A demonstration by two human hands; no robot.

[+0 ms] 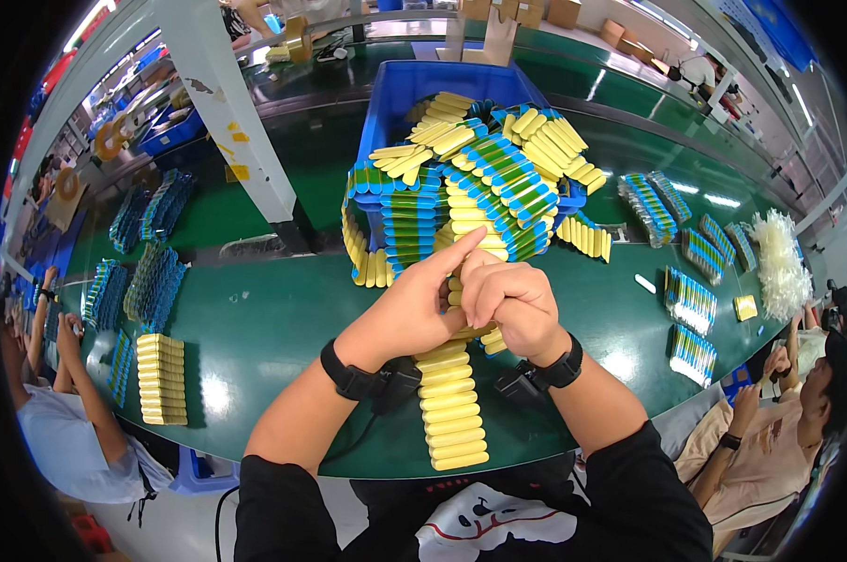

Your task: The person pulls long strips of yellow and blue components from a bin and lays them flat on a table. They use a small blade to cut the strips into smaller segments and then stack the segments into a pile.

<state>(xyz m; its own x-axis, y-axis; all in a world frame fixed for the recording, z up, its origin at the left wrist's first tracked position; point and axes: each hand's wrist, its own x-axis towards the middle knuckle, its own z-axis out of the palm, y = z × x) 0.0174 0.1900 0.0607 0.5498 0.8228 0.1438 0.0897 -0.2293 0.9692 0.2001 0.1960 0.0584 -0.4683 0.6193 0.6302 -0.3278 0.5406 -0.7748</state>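
Note:
A strip of yellow rounded sticks point(452, 412), joined side by side, runs from beneath my hands toward the table's near edge. My left hand point(409, 309) is around the upper part of this strip, its index finger stretched forward and its thumb toward the right hand. Close beside it, my right hand point(512, 304) is closed with curled fingers; what they pinch is hidden. Just beyond, a blue bin point(423, 80) is heaped with more strips, some plain yellow and some with blue and green bands point(503, 173), which spill over its near side.
Another yellow strip point(162, 379) lies at the left, near blue-green bundles point(152, 286). Further bundles point(690, 300) and a pile of clear-white pieces point(779, 267) lie at the right. A white post point(241, 122) rises left of the bin. Co-workers sit on both sides.

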